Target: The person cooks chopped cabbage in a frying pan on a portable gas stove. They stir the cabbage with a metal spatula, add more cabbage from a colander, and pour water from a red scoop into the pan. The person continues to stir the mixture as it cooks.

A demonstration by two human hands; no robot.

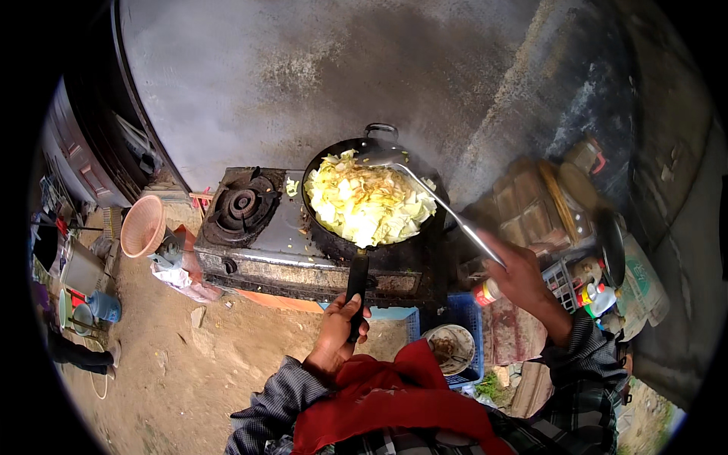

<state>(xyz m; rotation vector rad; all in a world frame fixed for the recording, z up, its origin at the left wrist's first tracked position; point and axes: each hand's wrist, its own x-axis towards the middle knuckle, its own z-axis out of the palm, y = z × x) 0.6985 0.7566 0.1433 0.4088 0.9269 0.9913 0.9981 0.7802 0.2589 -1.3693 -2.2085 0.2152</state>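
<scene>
Pan (pixel 316 163) w/ heaped chopped cabbage (pixel 371 199) sits on R part of gas stove (pixel 282 235), fwd of both hands, second burner (pixel 243 205) to its L. Pan handle (pixel 359 280) runs back twd the wearer, long axis approx. fore-aft, near end slightly L. L hand (pixel 337 331) is the one on it: fingers wrapped round the near end, no gap visible. R hand (pixel 519 276) is R & a bit fwd of L hand, well apart from it, fingers closed round the near end of a long metal utensil (pixel 461 221) (spatula or ladle, can't tell). Shaft slants fwd-L over pan's R side; head is at far edge of cabbage, partly hidden, so exact contact unclear. Loose cabbage bit (pixel 292 186) lies on stove, L of pan.
</scene>
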